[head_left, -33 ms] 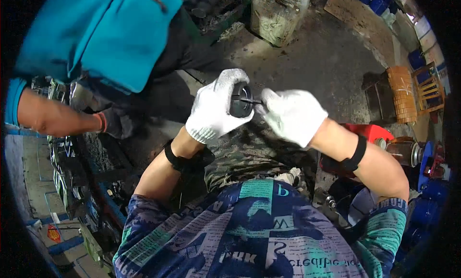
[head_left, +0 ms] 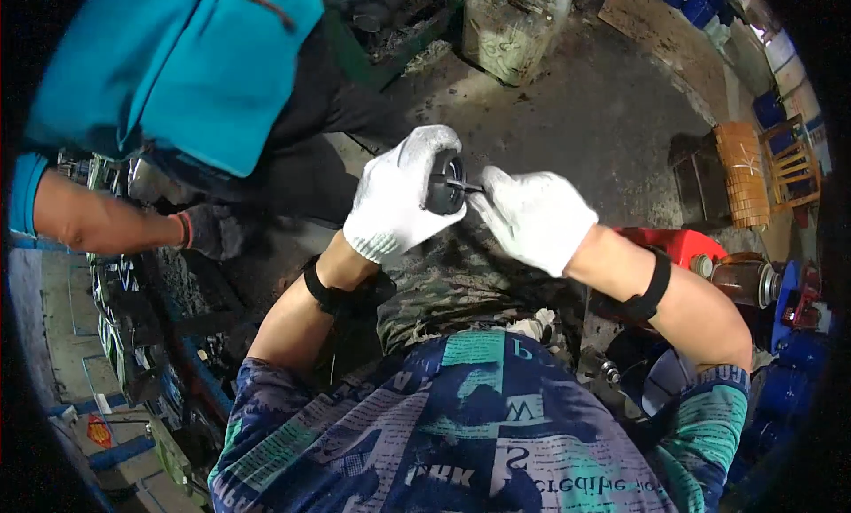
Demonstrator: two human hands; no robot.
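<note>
Both my hands wear white knit gloves and meet in the middle of the view. My left hand is curled around a round black cup-shaped part, whose open face is turned to the right. Between the fingertips of my right hand is a thin dark pointed tool; its kind cannot be made out. The tool reaches across the rim of the black part, its far end against or just inside the opening. My left fingers hide the part's back.
At the left a co-worker in a teal top leans in, a dark-gloved hand beside cluttered metal racks. A dirty pale plastic container stands ahead. To the right are a red object, a glass jar and a wooden chair.
My right hand has shifted very slightly left and its blur is gone. The co-worker's torso has moved a little left. My left hand keeps its hold.
</note>
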